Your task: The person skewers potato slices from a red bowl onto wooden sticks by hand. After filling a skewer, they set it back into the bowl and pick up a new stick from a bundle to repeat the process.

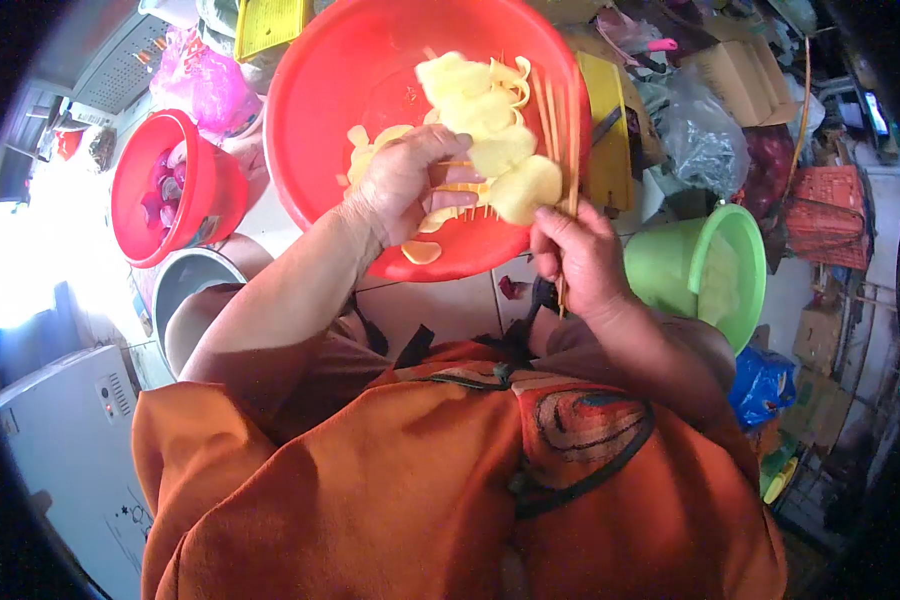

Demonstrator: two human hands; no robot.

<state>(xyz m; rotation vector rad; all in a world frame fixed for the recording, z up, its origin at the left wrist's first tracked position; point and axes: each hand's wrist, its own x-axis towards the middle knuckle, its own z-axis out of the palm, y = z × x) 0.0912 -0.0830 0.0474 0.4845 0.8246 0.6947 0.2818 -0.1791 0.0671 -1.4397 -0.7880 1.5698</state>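
My right hand [582,252] is closed round several thin wooden skewers [550,115], which point up over the basin's right side. At its thumb tip is a round pale-yellow slice [526,192], which looks like potato. My left hand [405,185] has its fingers apart beside the slices, over the basin; no held thing shows clearly in it. A pile of thin pale-yellow slices [460,85] rests in the large red basin [310,90], some overlapping in a row. One loose slice [421,252] lies near the basin's front edge, and several skewer ends show below my left fingers.
A smaller red bucket [225,190] with purple pieces stands at left, above a grey bucket [185,275]. At right are a green bucket [670,270], a yellow board-like thing [605,130], plastic bags [705,130] and a cardboard box [745,80]. An orange apron [370,480] covers my lap.
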